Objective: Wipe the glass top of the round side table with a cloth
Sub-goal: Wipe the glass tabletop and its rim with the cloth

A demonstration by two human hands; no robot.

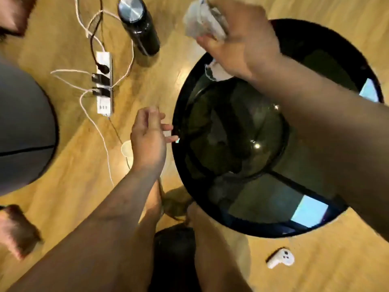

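Head view, and I speak first: your right hand (242, 43) has its fingers clamped round the crumpled white cloth (205, 20), at 11 o'clock of the round side table (183, 186).

— I agree. One corner of the cloth hangs under your palm, over the glass top (237, 131) just inside the rim. If it touches the glass, I cannot tell.

And your left hand (148, 138)?

— It seems to hold nothing. Its fingers are loosely curled and a little apart, with the tips just beside the rim at 9 o'clock.

So which hand does the wiping?

— Your right one, I think; it is the one with the cloth. Nearly all the glass lies from the cloth toward 5 o'clock, back to your body. The cloth is a bunch with no clear long side, so I judge you must press it flat and pull it along that line.

Any danger?

— The black bottle (140, 26) stands at 10 o'clock, well apart from the table.
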